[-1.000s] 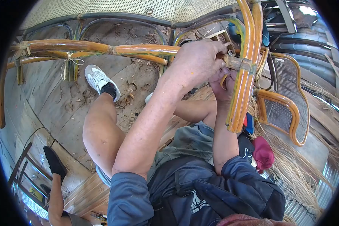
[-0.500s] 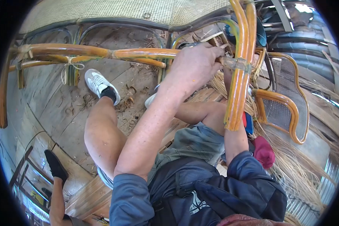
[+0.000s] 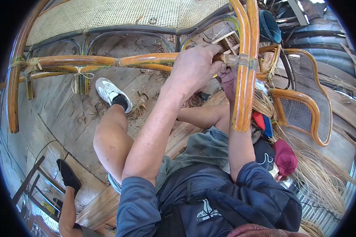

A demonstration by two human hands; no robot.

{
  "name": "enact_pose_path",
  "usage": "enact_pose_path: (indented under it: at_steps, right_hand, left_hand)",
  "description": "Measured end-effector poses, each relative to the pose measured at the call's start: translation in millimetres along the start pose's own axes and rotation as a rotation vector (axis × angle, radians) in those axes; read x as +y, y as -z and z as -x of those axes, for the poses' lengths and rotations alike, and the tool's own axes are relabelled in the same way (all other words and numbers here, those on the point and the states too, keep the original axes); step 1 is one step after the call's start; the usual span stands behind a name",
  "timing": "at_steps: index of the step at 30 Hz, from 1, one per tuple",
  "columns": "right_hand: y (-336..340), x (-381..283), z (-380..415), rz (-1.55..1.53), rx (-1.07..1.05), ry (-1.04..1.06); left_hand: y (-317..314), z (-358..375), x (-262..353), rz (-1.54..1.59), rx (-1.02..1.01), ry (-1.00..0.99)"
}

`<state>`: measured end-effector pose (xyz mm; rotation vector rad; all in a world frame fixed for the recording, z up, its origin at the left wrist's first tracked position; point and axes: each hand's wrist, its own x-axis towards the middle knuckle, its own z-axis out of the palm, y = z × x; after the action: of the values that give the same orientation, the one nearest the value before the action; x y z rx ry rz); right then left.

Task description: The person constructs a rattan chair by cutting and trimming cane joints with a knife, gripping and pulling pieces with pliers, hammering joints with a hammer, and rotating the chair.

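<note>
My left hand (image 3: pixel 195 65) lies over the right end of a glossy rattan rail (image 3: pixel 87 60), fingers bent and pressed together beside a pale wrapped joint (image 3: pixel 233 60). What it pinches is too small to name. Below the rail, my right hand (image 3: pixel 228 81) has its fingers curled close to the left fingertips; anything in it is hidden. Upright rattan poles (image 3: pixel 244 94) cross in front of my right wrist. A tied strip (image 3: pixel 80 73) hangs around the rail farther left.
A woven cane panel (image 3: pixel 106 15) spans the top. At right are a rattan chair (image 3: pixel 304 85), loose cane strands (image 3: pixel 312 173), a maroon cloth item (image 3: pixel 284 158) and a blue bucket (image 3: pixel 269 25). Another person's leg (image 3: pixel 68 209) shows at lower left. Shavings litter the floor.
In view, the rattan poles have shifted slightly left and the floor and legs slightly right. My right hand now shows more below the rail, close to the left fingers.
</note>
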<state>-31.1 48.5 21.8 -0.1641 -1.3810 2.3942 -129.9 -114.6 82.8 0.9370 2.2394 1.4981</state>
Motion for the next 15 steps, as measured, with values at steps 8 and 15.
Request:
enact_pose_path:
  at_steps: [8, 15]
  right_hand:
    - [-9.0, -28.8, 15.8, 0.22, 0.118, -0.109]
    - [11.4, -76.6, 10.6, 1.118, 0.369, 0.138]
  left_hand:
    - [-0.7, 0.3, -2.5, 0.003, 0.022, -0.016]
    - [30.4, -0.1, 18.7, 0.458, 0.344, 0.062]
